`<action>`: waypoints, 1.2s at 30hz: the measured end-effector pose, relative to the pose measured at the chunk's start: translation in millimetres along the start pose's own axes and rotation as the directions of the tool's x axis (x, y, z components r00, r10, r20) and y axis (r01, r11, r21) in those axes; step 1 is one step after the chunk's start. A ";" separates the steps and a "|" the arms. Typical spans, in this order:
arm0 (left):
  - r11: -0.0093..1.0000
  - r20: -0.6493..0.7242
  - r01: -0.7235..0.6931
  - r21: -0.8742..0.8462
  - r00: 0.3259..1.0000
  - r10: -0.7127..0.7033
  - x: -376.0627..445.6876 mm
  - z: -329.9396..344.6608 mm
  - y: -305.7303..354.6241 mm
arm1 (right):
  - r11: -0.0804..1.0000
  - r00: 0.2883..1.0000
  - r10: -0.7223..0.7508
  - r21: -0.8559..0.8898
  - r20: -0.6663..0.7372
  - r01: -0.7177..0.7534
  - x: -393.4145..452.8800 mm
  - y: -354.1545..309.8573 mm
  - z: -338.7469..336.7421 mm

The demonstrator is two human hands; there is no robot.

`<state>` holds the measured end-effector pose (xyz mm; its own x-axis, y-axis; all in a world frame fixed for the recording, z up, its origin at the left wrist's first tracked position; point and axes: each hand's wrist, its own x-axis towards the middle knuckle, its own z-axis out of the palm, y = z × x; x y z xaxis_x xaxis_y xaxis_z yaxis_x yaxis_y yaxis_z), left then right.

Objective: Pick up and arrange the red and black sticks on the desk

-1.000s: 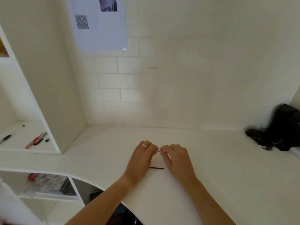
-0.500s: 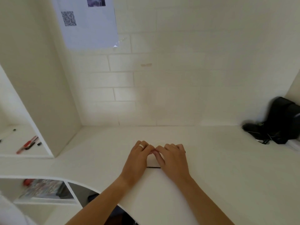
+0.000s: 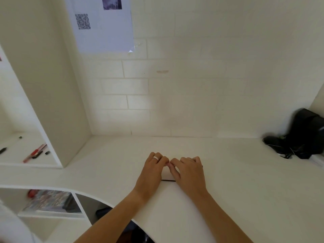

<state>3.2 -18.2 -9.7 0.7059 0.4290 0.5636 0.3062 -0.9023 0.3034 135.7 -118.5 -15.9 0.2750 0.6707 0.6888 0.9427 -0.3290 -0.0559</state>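
My left hand, with a pale ring on one finger, and my right hand rest side by side on the white desk. Their fingers are curled and the fingertips meet in the middle, pinching something small and thin that the fingers almost hide. A thin black stick lies flat on the desk between the two hands, just below the fingertips. A tiny dark tip shows past the right hand's outer edge.
A black bag with cords sits at the back right corner. On the left, a white shelf unit holds red and black pens, with books in a lower cubby. A paper with a QR code hangs on the brick wall.
The view shifted slightly. The hands stayed in place with fingertips together; the thin pink piece seen between them a second ago is now hidden by the fingers.
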 end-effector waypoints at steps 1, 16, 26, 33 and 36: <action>1.000 -0.004 0.004 0.000 1.000 -0.004 -0.2 -0.8 0.3 | 1.000 1.000 -0.006 0.006 -0.008 0.006 0.2 -0.4 0.5; 0.939 -0.166 0.332 -0.090 0.925 -0.343 0.4 -0.1 -13.7 | 0.957 0.957 0.288 0.021 0.034 -0.289 2.5 12.4 -5.5; 0.890 -0.022 0.429 -0.155 0.899 -0.437 26.6 10.1 -37.1 | 0.985 0.982 0.173 0.004 0.072 -0.174 -3.5 8.4 7.4; 0.839 0.052 0.527 -0.136 0.849 -0.525 52.9 20.5 -59.6 | 0.983 0.983 0.178 0.035 0.046 -0.179 -4.2 8.5 7.9; 0.822 0.039 0.544 -0.168 0.837 -0.546 56.1 24.3 -61.5 | 0.982 0.984 0.179 0.050 0.022 -0.180 0.3 8.2 7.9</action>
<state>39.5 60.4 -15.3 0.4484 0.8503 0.2757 0.5286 -0.5010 0.6853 145.0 -115.7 -21.8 0.4431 0.6152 0.6520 0.8862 -0.4105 -0.2150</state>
